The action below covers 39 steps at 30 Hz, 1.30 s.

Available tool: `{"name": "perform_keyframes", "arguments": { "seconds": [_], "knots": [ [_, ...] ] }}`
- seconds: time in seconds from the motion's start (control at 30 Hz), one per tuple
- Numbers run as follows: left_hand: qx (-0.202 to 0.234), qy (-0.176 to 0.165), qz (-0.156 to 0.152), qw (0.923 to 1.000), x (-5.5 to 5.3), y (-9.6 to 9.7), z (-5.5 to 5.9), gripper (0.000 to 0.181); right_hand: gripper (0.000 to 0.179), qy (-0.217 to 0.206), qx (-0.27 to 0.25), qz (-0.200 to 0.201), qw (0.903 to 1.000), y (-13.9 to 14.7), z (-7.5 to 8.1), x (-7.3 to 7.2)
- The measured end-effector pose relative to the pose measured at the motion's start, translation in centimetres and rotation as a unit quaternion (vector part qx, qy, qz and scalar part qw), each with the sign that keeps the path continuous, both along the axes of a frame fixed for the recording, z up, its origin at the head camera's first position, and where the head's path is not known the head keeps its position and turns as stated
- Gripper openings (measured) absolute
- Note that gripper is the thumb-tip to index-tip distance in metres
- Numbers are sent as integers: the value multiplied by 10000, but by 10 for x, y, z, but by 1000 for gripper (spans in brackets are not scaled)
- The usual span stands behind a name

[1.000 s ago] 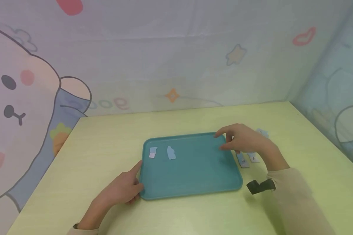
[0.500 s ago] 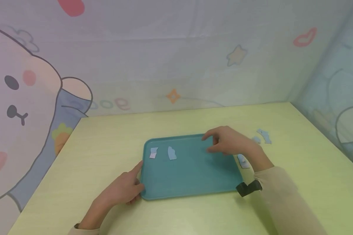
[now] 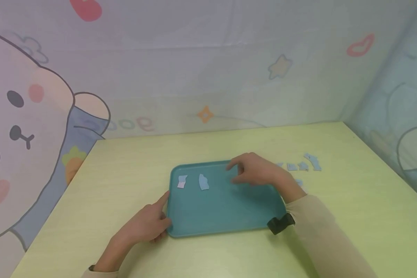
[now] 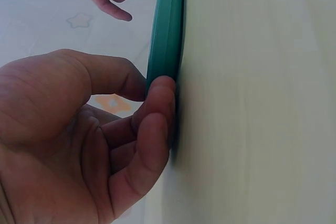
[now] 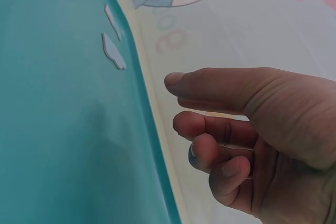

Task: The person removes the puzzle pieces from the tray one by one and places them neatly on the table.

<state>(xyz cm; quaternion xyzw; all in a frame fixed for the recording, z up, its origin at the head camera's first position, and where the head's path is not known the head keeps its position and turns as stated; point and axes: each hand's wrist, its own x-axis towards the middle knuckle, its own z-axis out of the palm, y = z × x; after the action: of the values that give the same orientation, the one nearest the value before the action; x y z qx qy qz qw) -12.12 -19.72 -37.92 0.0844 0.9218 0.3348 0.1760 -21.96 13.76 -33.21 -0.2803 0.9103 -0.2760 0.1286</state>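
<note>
Two pale cut pieces [image 3: 203, 182] lie flat and apart on the teal tray [image 3: 226, 210], in its far left part; tray sits on the worktop [image 3: 201, 256], with more loose pieces [image 3: 312, 162] past its right end, some partly behind the right arm [image 3: 290, 189]. Left hand: the left hand [image 3: 146, 222] has its grip on the tray's left rim, thumb over the top, fingers curled against the outer side. Right hand: the right hand [image 3: 255, 170] hangs above the tray with its grip released, thumb and index finger parted, no piece seen between them, fingertips pointing toward the two pieces. We read the step as reaching for those pieces to shift or line them up. For that we want the left hand firm, since a tray skid probably spoils any alignment. We'd come down from above with one fingertip, press lightly and slide the piece flat; pinching something this thin likely means fumbling at its edge. We'd move one piece at a time, match the edges before pushing them together, and mind the sleeve near the loose pieces
</note>
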Motion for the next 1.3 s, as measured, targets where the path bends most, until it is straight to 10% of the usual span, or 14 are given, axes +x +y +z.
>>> {"name": "perform_keyframes", "arguments": {
  "seconds": [1.3],
  "knots": [
    [38,-63,71,9999,1,0,2,83,42,104,331,309,9989,-46,-18,-12]
  ]
}}
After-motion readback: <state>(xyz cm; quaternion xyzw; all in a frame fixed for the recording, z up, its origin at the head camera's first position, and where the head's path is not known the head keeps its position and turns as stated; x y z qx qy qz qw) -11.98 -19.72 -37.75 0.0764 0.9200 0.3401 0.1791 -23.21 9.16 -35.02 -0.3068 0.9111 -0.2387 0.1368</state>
